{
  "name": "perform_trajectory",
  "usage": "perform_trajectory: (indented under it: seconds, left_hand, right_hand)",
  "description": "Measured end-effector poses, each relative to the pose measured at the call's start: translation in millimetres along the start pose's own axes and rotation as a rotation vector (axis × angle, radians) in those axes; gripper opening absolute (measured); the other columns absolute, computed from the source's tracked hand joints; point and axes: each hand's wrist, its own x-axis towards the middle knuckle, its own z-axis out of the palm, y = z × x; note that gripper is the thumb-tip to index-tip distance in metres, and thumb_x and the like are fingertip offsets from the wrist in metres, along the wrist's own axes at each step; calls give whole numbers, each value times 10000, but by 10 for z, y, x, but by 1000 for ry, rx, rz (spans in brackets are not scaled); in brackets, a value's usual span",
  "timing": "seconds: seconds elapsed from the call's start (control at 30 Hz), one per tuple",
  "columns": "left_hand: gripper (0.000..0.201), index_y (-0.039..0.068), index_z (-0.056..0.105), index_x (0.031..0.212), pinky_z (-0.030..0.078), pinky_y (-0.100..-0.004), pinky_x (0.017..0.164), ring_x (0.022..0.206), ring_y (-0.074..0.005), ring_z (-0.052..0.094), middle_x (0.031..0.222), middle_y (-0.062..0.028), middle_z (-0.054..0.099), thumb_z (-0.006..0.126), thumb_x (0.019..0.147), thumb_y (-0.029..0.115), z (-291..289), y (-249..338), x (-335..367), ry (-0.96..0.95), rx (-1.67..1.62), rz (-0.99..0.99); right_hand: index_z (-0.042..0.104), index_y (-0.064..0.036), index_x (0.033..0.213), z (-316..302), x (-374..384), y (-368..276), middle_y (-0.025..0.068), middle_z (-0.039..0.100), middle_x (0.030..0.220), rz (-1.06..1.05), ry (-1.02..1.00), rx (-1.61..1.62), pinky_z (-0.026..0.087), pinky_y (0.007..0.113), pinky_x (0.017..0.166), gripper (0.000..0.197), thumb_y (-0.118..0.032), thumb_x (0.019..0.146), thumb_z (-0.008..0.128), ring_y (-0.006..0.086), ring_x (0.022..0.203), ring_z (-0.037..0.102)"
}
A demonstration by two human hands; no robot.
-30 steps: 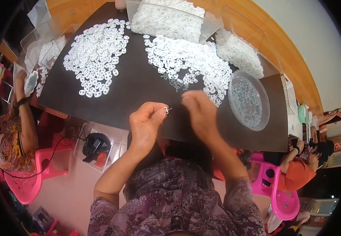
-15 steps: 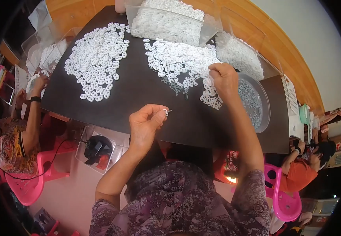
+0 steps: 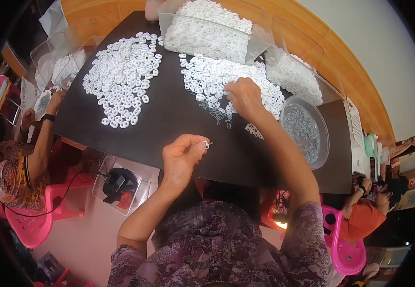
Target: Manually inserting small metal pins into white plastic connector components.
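Observation:
Over the near part of the dark table, my left hand (image 3: 181, 160) pinches a small white plastic piece (image 3: 206, 144) between thumb and forefinger. A thin grey screw sticks out from it. My right hand (image 3: 245, 99) is at the near side of a heap of small white plastic pieces (image 3: 217, 71), its fingers curled and pressed together. Whatever sits between those fingertips is hidden. Loose grey screws (image 3: 217, 114) lie along the heap's near edge, left of my right hand. Flat white pieces (image 3: 254, 130) lie partly behind my right forearm.
A pile of oval two-holed white pieces (image 3: 121, 79) covers the table's left side. Clear bins (image 3: 207, 36) of white parts stand at the back. A round clear tub (image 3: 326, 143) of grey screws sits right. One person's arm (image 3: 40, 143) shows left, another person (image 3: 364, 217) right.
My right hand has moved left across the heap, from its right end toward the middle. My left hand keeps its pinch on the white piece. The whole view has shifted slightly.

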Motion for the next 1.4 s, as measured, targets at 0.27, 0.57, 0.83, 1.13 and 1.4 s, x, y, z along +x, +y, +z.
perform_trajectory:
  seconds: [0.27, 0.57, 0.83, 1.13, 1.4]
  left_hand:
    - [164, -10, 651, 933, 401, -179, 575, 643, -49, 501, 756, -10, 608, 621, 864, 135, -5, 3, 9, -13, -15, -2]
    - [156, -16, 648, 921, 404, -182, 566, 626, -55, 505, 756, -25, 613, 618, 865, 127, 16, 59, 11, 40, -77, -49]
    - [137, -25, 640, 914, 414, -191, 577, 636, -63, 518, 771, -39, 623, 608, 867, 99, 62, 162, -5, 82, -141, 17]
    - [147, -45, 623, 936, 426, -196, 602, 664, -72, 531, 802, -46, 622, 587, 877, 85, 104, 88, -10, 39, -222, 2]
    - [126, -61, 622, 913, 432, -202, 591, 653, -89, 536, 807, -75, 629, 578, 873, 50, 83, 79, -52, 73, -353, -12]
  right_hand:
    - [623, -68, 804, 1, 43, 43, 132, 573, 752, 0, 10, 91, 436, 421, 664, 125, -90, 683, 646, 320, 775, 549]
    - [618, -29, 868, -386, -282, -379, 36, 566, 741, 217, 24, 635, 434, 244, 641, 202, -24, 677, 682, 124, 686, 521]
    - [655, -22, 964, -496, -672, -688, -11, 563, 790, 312, -69, 1079, 414, 204, 678, 184, -11, 783, 628, 59, 743, 504]
    - [637, 17, 913, -531, -779, -913, 31, 619, 779, 429, -231, 1281, 434, 200, 619, 119, -70, 871, 567, 72, 689, 547]
    - [614, 10, 964, -375, -892, -1117, 52, 645, 873, 441, 6, 1575, 426, 191, 646, 144, -54, 835, 615, 74, 718, 562]
